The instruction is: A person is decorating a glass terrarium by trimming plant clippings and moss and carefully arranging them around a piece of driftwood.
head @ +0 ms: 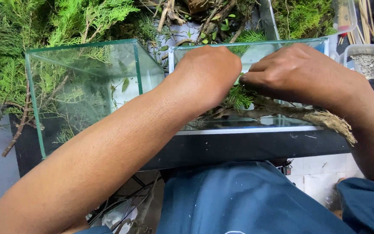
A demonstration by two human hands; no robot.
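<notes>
Two hands meet over a branch [282, 113] that lies across the front rim of the right tank [247, 129], its frayed end sticking out past the glass to the right. A green sprig [240, 96] sits on the branch, right below where the hands come together. The right hand [301, 71] has its fingers [256, 78] curled tight and pinched down at the sprig, knuckles up, wrist sloping off to the right. The left hand [206, 76] is bent over at the wrist, back toward me; its fingers are tucked under out of sight, so I cannot tell how far they are open or what they grip. That forearm runs long from the lower left. Both tanks stand on a dark desk [239, 149]. The left tank [83, 93] is clear glass, with fern-like greenery [44, 26] heaped behind it and moss [304, 17] at the upper right.
</notes>
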